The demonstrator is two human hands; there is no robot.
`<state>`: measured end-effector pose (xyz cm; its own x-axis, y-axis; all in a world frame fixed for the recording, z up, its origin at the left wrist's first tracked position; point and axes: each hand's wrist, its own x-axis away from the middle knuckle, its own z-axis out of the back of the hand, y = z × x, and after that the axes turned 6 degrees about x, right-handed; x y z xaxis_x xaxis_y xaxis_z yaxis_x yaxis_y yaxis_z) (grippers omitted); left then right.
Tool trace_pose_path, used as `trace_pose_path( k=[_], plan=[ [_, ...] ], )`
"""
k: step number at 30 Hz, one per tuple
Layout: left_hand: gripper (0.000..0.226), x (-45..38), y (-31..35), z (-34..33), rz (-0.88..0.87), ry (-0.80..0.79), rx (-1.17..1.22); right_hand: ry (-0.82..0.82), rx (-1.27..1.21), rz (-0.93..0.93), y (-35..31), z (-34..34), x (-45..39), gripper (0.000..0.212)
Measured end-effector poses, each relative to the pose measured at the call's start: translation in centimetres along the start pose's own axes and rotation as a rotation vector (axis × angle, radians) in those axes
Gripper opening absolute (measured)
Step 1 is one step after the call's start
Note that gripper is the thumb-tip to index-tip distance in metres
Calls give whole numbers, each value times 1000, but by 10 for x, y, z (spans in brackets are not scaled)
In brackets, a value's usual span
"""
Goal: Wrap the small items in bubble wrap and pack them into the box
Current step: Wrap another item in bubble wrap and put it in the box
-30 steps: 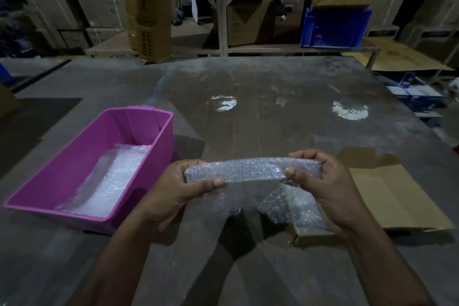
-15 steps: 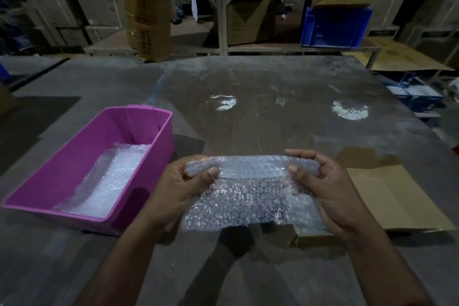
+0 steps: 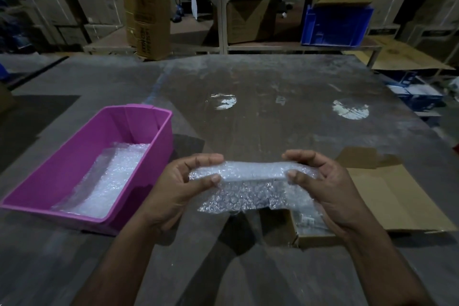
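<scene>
Right now both hands hold one bundle of bubble wrap (image 3: 250, 181) in the air above the grey worktop (image 3: 273, 122). The left hand (image 3: 173, 189) pinches its left end, thumb on the near face and fingers (image 3: 211, 158) curled over the far edge. The right hand (image 3: 330, 189) clamps the right end the same way, thumb pressed on the near side, fingers arched over the top. Between the two thumbs the wrap stretches tight over a long, flat, pale item; what that item is cannot be told through the plastic. Its upper part looks smooth and whitish, with a straight lower edge. Below that edge a loose flap of clear bubbles hangs down, crumpled and glinting.

Left of the left hand, near it but apart, a pink plastic box (image 3: 74, 169) sits on the worktop, with more bubble wrap lying along its floor. Just beside and under the right hand lies a flattened sheet of brown cardboard (image 3: 387, 196). Beyond the fingers, at the far edge, stand a tall carton (image 3: 146, 7) and a blue bin (image 3: 335, 25).
</scene>
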<state>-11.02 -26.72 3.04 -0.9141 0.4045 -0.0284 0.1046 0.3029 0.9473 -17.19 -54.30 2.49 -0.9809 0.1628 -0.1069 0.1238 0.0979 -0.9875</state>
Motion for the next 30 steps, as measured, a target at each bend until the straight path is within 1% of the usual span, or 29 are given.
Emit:
trace_pose_path(
  k=[3,4,5,7,9,12,14,19,20,21,22,23,24,26,27,28,30],
  plan=[
    [65,-2,-2,-2,-29,32,-137,-20,11,-22,2,1,-1,51],
    [65,-3,-1,1,-33,48,-170,-16,13,-36,0,0,-1,51],
    [58,-3,1,3,-27,60,-190,-12,28,-36,0,0,-1,48],
    [36,-4,4,5,-7,54,-179,-10,51,-45,2,0,-1,39],
    [23,-4,4,4,-20,45,-175,-12,67,-46,3,1,0,32],
    [19,-3,5,1,-36,11,-130,-27,15,-16,3,-1,0,25],
    [15,-3,6,-2,-25,-18,-83,-10,-15,4,2,-1,-1,25],
    [21,-2,4,-3,-15,26,43,-28,44,32,2,0,-2,37],
    [22,-2,4,-2,-7,16,43,-36,48,38,2,-1,-2,31],
    [25,-2,3,0,0,-10,39,-42,54,41,3,0,-2,18],
    [30,-2,4,2,11,-44,42,-54,67,38,2,0,-1,10],
    [35,-2,4,4,19,-64,47,-55,108,44,3,2,0,20],
    [36,-1,5,5,26,-71,54,-48,141,42,1,1,0,22],
    [26,-1,5,4,30,-60,28,-2,179,64,-1,0,-1,10],
    [18,-1,4,2,25,-46,-29,-6,195,86,-2,-1,-2,14],
    [17,-1,3,2,28,-39,-103,-14,202,100,-4,-3,-3,24],
    [29,-1,-1,3,72,-65,-210,-25,204,114,-4,-3,-5,40]
  ],
)
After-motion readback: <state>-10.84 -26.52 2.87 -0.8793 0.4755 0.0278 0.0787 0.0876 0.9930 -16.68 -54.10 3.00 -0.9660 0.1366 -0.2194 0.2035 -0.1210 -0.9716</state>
